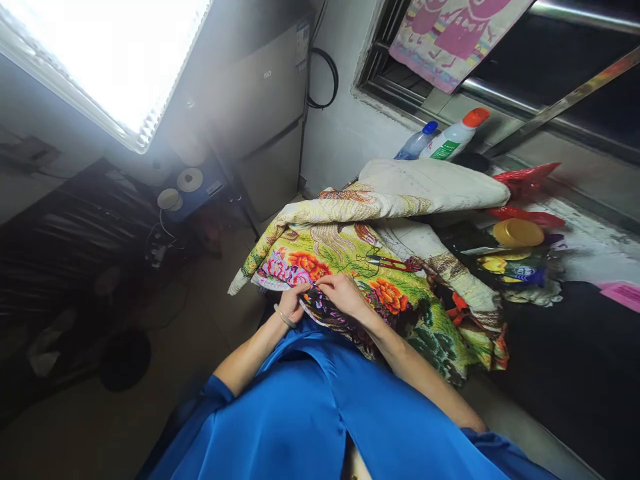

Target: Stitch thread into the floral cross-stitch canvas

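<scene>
A large embroidered cloth (345, 250) with orange and pink flowers on yellow-green stitching drapes across my lap. My left hand (294, 303), with a pale bangle on the wrist, is closed on the cloth's near edge. Close beside it, my right hand (343, 293) is pinched over the dark purple part of the stitching. Whatever sits between its fingertips is too small to make out. Red-handled thread snips (395, 263) lie on the cloth beyond my right hand, with dark thread around their blades. The far part of the cloth is rolled into a thick fold (350, 205).
A bright lamp (105, 60) hangs at upper left, before a grey refrigerator (265, 87). Bottles, one orange-capped (457, 137), stand by the window. On the right are a gold-lidded jar (517, 233), a red plastic bag (530, 177) and a dark surface (570, 360).
</scene>
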Demonstrator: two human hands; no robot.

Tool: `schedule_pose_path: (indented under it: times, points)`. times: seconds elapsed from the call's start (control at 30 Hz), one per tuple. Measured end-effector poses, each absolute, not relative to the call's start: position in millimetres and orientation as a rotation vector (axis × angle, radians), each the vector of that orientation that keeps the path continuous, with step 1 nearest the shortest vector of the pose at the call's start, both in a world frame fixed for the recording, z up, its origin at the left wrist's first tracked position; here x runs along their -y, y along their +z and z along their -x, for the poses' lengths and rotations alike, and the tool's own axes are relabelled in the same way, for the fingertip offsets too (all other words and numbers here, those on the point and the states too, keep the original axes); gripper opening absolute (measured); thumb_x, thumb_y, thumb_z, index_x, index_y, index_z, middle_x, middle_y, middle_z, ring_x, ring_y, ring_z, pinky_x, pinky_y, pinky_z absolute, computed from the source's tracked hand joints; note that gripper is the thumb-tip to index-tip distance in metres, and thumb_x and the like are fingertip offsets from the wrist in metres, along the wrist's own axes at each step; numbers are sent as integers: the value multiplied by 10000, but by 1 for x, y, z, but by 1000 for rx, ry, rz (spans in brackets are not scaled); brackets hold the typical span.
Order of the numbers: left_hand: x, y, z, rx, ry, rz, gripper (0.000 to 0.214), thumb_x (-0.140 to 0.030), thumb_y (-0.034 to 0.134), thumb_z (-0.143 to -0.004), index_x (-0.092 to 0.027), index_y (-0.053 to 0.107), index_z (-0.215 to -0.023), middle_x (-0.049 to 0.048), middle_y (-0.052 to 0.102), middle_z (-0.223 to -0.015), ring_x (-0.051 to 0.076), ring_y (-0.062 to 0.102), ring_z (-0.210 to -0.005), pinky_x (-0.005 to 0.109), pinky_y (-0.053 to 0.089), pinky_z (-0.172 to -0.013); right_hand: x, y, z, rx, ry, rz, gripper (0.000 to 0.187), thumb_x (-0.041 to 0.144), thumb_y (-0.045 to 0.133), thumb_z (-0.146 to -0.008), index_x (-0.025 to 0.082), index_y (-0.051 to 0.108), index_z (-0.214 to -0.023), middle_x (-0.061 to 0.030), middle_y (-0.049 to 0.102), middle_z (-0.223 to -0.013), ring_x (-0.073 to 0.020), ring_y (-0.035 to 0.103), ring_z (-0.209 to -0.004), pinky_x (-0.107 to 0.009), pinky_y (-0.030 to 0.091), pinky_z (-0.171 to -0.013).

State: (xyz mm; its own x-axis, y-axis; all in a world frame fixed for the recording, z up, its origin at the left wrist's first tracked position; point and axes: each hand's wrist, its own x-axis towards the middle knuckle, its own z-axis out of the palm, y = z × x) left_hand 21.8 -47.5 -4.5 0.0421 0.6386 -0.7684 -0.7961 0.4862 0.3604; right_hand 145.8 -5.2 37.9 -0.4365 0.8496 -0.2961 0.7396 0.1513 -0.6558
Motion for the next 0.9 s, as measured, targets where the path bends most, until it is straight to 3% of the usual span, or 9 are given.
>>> schedule_pose_path:
  times: [0.77,0.9]
  points:
    - [47,-7,-21,-1083,1079,167,168,-115,771,-457,-150,614,-505,21,615,-488,236,663,-766,349,478,-817,9,46,-133,2431,938,1759,287,146,471,-789,197,748,-843,-71,738,-776,-173,661,-721,-237,423,-634]
    - [47,-4,-21,-1081,1089,160,201,-127,795,-450,-157,609,-521,17,626,-510,227,661,-748,351,474,-824,9,36,-138,2309,1029,1689,248,150,482,-789,181,729,-791,-49,710,-678,-151,635,-629,-229,423,-614]
